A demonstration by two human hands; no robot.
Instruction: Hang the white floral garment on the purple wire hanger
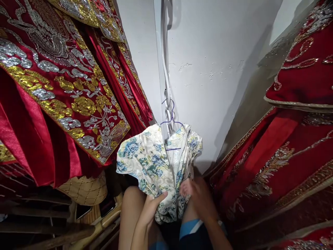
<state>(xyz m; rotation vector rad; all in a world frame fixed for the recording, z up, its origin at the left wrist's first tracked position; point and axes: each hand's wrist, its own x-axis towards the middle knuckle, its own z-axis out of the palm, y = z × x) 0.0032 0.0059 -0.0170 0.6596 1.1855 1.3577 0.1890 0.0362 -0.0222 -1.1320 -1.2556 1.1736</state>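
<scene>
A short-sleeved floral top [153, 163], cream with blue, green and yellow flowers, hangs on a thin purple hanger [171, 119]. Its front gapes down the middle, and the lower part is bunched between the knees. My left hand [152, 208] is closed on the lower left front, thumb over the cloth and the other fingers hidden behind it. At the right front edge is my right hand [192, 191], its fingers bent but smeared by motion, so its hold on the cloth is unclear.
The hanger's hook hangs from a white strap [166, 69] against the white wall [208, 52]. Red embroidered garments with gold and silver sequins [85, 104] crowd the left; more red beaded garments [281, 149] hang at right. A bamboo chair [106, 222] with phone-like dark objects stands lower left.
</scene>
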